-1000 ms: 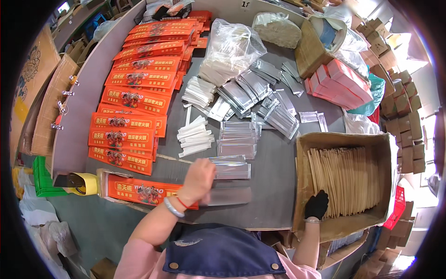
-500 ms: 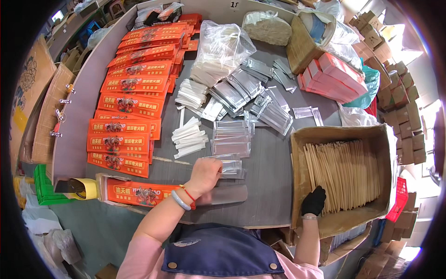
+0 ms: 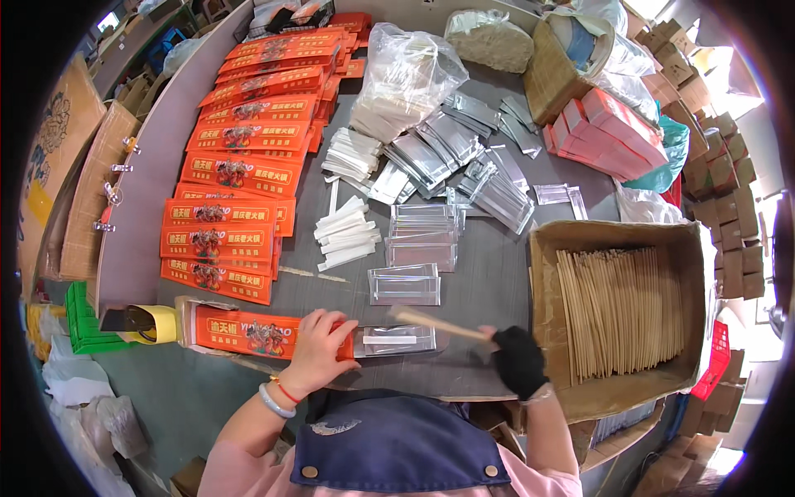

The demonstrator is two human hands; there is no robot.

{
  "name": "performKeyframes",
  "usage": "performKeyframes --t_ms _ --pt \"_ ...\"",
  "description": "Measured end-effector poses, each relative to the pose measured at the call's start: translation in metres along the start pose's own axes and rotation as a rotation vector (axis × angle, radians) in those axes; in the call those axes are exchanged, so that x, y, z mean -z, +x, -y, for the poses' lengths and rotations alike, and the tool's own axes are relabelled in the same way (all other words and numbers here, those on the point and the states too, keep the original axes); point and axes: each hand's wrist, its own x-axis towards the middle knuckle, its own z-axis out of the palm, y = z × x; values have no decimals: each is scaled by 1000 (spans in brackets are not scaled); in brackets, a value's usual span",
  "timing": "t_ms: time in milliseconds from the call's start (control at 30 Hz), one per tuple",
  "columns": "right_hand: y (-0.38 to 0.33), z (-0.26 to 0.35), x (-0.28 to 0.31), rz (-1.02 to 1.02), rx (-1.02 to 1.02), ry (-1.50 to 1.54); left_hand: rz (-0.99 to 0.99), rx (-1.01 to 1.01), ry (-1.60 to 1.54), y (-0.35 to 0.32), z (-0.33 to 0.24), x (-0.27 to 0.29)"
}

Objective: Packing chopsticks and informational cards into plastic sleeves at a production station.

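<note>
One clear packet (image 3: 424, 339), white strip (image 3: 389, 340) laid on, juts at three o'clock from the red sleeve (image 3: 248, 334) under your left hand (image 3: 325, 344), fingers half spread; your right hand (image 3: 520, 363) grips wooden sticks (image 3: 443, 323), fingers closed, not yet on the packet. Further packets (image 3: 404, 286) remain at twelve o'clock.

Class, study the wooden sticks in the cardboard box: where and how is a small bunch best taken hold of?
Probably by the near ends of the wooden sticks at the row's left edge, coming from above. They line up side by side, lengthwise toward the person; the cardboard box is open on top, and a gap along its left wall seems to leave room to reach in.
</note>
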Motion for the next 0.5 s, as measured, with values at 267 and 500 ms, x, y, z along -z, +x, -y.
performKeyframes --t_ms 267,500 --pt "57 70 -74 3 284 348 -2 -63 31 15 -24 -27" --pt "40 96 -107 4 -376 1132 -8 -104 29 22 -17 -37"
